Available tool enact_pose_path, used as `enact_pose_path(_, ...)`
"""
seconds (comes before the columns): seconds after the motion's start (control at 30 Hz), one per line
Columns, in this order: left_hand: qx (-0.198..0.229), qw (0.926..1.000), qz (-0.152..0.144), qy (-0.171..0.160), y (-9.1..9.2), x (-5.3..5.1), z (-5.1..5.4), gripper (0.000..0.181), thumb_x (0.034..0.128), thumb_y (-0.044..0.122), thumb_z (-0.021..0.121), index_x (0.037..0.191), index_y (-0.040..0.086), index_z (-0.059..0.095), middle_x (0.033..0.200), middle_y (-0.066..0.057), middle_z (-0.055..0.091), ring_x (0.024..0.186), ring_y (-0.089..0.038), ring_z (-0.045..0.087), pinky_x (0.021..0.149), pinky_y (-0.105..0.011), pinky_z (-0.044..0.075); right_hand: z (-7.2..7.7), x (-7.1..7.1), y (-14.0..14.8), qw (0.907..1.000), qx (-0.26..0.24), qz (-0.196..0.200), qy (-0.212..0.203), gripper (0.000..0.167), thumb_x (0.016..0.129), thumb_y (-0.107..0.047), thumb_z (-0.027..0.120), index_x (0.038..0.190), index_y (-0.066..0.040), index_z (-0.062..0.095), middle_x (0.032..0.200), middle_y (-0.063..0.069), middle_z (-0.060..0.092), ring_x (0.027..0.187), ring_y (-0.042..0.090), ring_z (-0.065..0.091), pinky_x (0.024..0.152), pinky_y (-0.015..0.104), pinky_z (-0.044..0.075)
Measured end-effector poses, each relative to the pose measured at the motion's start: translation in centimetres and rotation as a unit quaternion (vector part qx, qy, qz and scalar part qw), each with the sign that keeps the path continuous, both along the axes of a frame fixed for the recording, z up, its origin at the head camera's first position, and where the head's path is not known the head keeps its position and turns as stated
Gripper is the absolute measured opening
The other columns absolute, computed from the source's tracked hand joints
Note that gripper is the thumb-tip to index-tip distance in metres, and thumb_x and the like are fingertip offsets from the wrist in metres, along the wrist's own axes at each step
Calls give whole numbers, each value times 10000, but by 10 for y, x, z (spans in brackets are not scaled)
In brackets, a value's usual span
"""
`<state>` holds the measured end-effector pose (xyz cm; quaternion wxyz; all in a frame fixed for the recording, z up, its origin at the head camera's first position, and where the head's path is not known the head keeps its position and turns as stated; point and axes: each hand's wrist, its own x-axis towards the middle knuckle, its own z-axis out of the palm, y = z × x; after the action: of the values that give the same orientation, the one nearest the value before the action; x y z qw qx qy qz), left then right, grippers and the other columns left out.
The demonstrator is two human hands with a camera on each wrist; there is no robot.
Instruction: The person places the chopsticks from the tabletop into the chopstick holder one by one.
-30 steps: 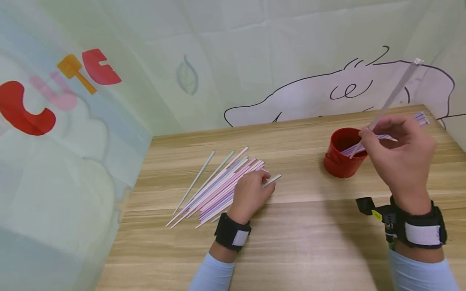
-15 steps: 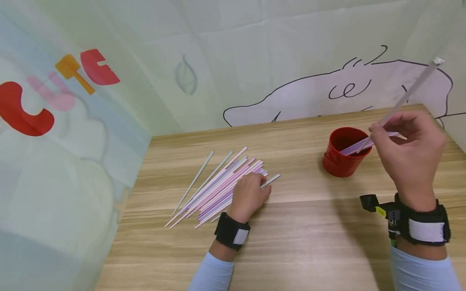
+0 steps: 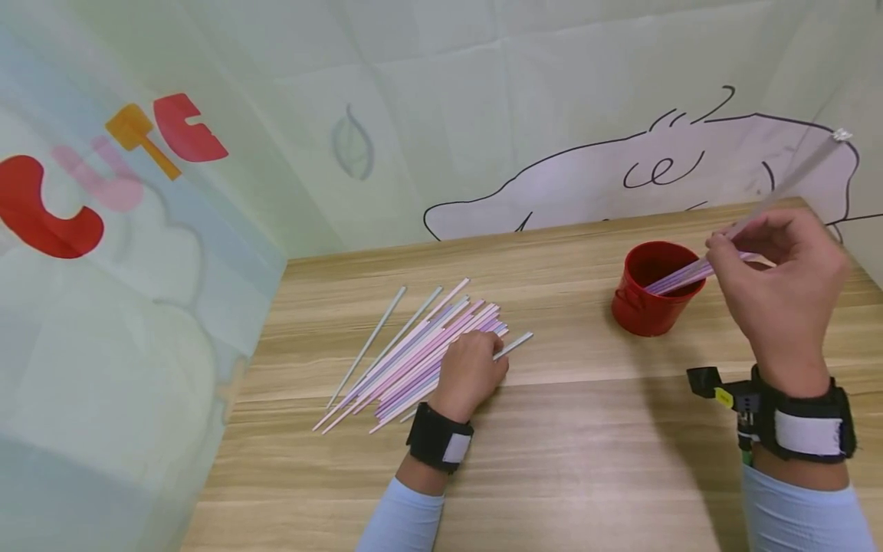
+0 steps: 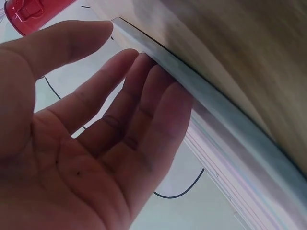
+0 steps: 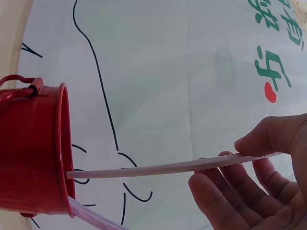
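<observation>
Pinched between the thumb and fingers of my right hand [image 3: 782, 295] is a pale straw [image 5: 134, 171], tilted with its lower end at the mouth of a small red bucket [image 3: 643, 313]. Other pink and purple straws [image 3: 671, 283] lean out of the bucket, partly behind that hand. My left hand [image 3: 472, 372] rests at the right side of a loose pile of pastel straws [image 3: 414, 356]. Its bent fingertips touch a grey-green straw [image 4: 220, 108] at the pile's edge. In the left wrist view the thumb stands away from the fingers.
Everything stands on a wood-grain table [image 3: 552, 468]. Behind it hangs a printed cloth backdrop [image 3: 483, 115] with line drawings. Two grey-green straws lie at the pile's left side. The bucket has a wire handle [image 5: 19, 79].
My right hand has moved right with its straw, which now tilts lower over the bucket. My left thumb and fingers have drawn back slightly along the grey-green straw.
</observation>
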<state>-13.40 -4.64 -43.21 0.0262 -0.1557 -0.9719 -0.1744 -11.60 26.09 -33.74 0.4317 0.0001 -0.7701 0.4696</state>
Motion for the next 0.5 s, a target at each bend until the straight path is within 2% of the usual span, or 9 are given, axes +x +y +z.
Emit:
enact_pose_path(0.23, 25, 10000, -38, -10, 0, 0, 0, 79, 840, 139, 751, 864, 63, 747, 793, -50, 677, 705, -199, 622, 576, -341, 490, 8, 4, -4, 9990, -57, -238, -370, 192, 867, 12, 671, 964, 169, 618, 854, -166, 627, 740, -11, 597, 748, 115, 467)
enact_pose_path(0.5, 93, 9998, -52, -166, 0, 1, 1, 112, 852, 143, 746, 917, 52, 757, 845, -67, 698, 741, -202, 635, 601, -336, 504, -3, 2, 11, 9922, 105, -690, -1038, 198, 893, -100, 677, 979, 78, 676, 881, -224, 599, 773, -47, 584, 757, 121, 446)
